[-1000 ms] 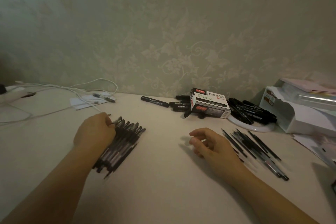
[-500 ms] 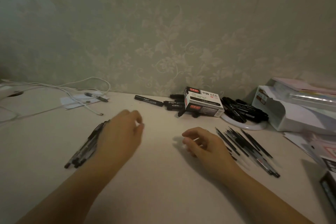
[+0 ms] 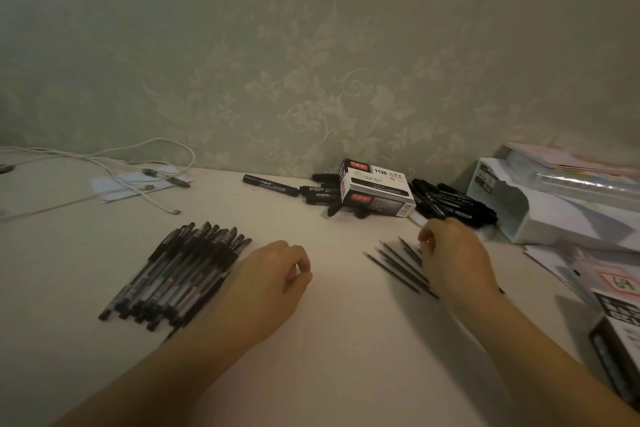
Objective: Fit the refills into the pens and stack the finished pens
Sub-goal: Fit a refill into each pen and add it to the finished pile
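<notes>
— Your left hand (image 3: 273, 279): position?
— Off the stack of finished pens (image 3: 180, 270); it now sits just right of it, fingers loosely curled.
— Your right hand (image 3: 450, 260)?
— Moved right, onto the loose refills (image 3: 398, 263).

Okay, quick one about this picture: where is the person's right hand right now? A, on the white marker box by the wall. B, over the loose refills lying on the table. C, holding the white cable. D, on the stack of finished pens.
B: the right hand is over the loose refills at the right of the table, while the stack of finished pens lies by the left hand.
</notes>
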{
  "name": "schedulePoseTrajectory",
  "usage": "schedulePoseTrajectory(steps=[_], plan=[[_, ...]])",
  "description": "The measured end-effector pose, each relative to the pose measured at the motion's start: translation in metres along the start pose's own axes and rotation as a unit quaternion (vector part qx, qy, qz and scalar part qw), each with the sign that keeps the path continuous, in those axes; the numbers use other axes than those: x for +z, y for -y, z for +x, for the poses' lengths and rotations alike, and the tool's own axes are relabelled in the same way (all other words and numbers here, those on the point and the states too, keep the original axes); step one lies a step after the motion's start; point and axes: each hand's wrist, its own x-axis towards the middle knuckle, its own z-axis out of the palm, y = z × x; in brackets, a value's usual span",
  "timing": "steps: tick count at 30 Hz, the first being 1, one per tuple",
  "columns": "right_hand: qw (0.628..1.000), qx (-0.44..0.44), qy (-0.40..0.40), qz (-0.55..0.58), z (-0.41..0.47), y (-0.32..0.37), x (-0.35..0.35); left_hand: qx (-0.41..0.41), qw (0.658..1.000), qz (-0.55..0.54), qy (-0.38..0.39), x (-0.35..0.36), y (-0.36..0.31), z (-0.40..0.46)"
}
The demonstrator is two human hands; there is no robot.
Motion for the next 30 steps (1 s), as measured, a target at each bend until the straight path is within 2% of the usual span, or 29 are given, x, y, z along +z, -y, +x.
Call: schedulePoseTrajectory(steps=[6, 22, 30], plan=[[0.993, 0.036, 0.046, -0.099, -0.001, -0.008, -0.001, -0.002, 1.000, -0.002, 0.016, 0.002, 0.001, 0.000], [0.994, 0.053, 0.068, -0.073, 0.006, -0.017, 0.014, -0.003, 1.000, -0.012, 0.028, 0.003, 0.002, 0.000], [0.986, 0.042, 0.067, -0.145, 0.002, -0.014, 0.015, -0.003, 1.000, -0.013, 0.019, 0.004, 0.002, 0.000]])
